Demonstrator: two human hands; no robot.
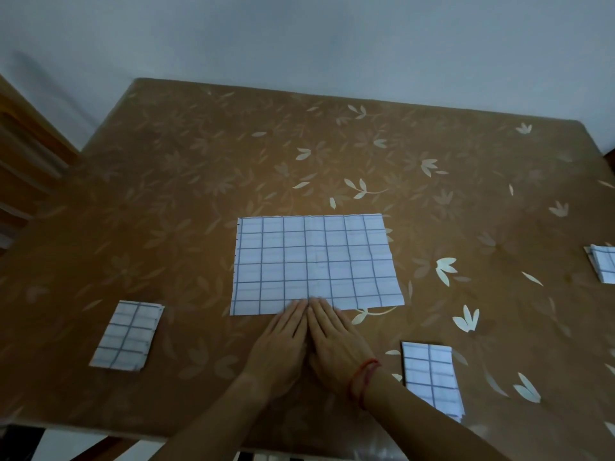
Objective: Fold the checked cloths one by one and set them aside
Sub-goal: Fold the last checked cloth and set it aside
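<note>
- Two flat hands side by side, left hand (283, 341) and right hand (336, 341): fingers straight, tips pressing the near edge of the cloth (312, 261), gripping nothing.
- Spread on the table (199, 161) straight ahead of the fingertips, long axis running left to right across both hands.
- Equally near either hand, touched at mid-edge; probably calls for sliding outward to the near corners before folding.
- Set aside: left folded cloth (128, 334) well off the left hand, right folded cloth (431, 377) just beside the right wrist, far folded cloth (602, 262) well right.
</note>
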